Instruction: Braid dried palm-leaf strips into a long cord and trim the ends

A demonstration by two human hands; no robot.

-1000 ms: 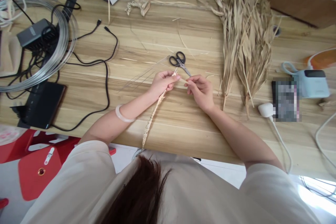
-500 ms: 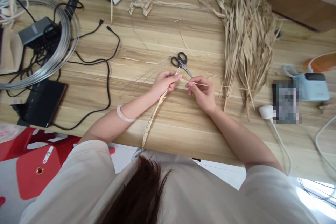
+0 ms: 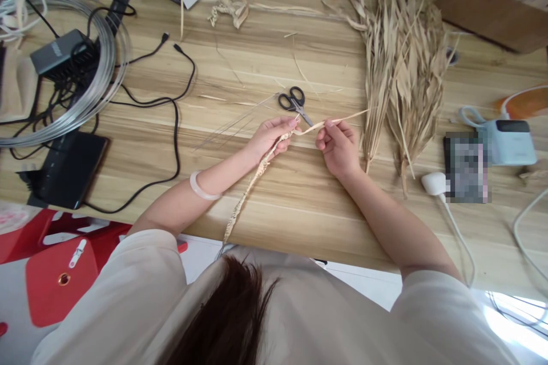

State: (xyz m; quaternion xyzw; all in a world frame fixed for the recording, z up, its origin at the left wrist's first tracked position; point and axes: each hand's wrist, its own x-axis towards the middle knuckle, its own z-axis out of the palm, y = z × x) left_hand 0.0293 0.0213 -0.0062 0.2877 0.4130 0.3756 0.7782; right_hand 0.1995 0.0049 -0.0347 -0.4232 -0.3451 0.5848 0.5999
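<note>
A pale braided cord [image 3: 249, 187] of dry plant fibre slants down from my left hand [image 3: 274, 138] to the table's front edge. My left thumb and fingers are closed on its upper end. A flat straw-coloured strip [image 3: 315, 127] runs from that end to my right hand [image 3: 338, 145], pinched between thumb and forefinger, its free tip pointing right. Just beyond the hands lie black-handled scissors [image 3: 295, 104], touched by neither hand. The lower end of the cord is lost against the shirt.
Bundles of dried leaves [image 3: 402, 68] lie to the right, near a light blue charger [image 3: 511, 141]. Coiled wire [image 3: 107, 63], black cables [image 3: 176, 125] and a power adapter [image 3: 62, 52] crowd the left. A cardboard box [image 3: 492, 5] stands at the back right.
My right hand has moved right and slightly down, drawing the strip out; more of it shows between the hands. The braided cord has shifted, with its upper part now more visible.
</note>
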